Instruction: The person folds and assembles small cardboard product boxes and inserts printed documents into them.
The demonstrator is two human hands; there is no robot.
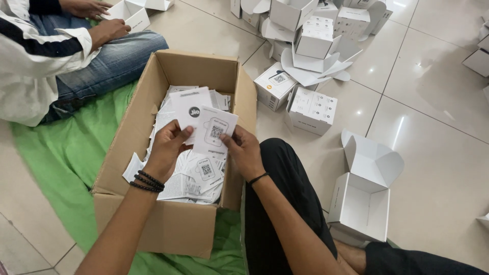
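Both hands, left hand [165, 147] and right hand [244, 152], pinch white leaflets [206, 122] with closed fingers above the open cardboard box [168, 229]; a loose pinch could drop sheets among the pile inside.

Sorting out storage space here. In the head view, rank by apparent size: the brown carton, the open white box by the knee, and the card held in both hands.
1. Brown carton
2. Open white box
3. Card, held by left hand and right hand
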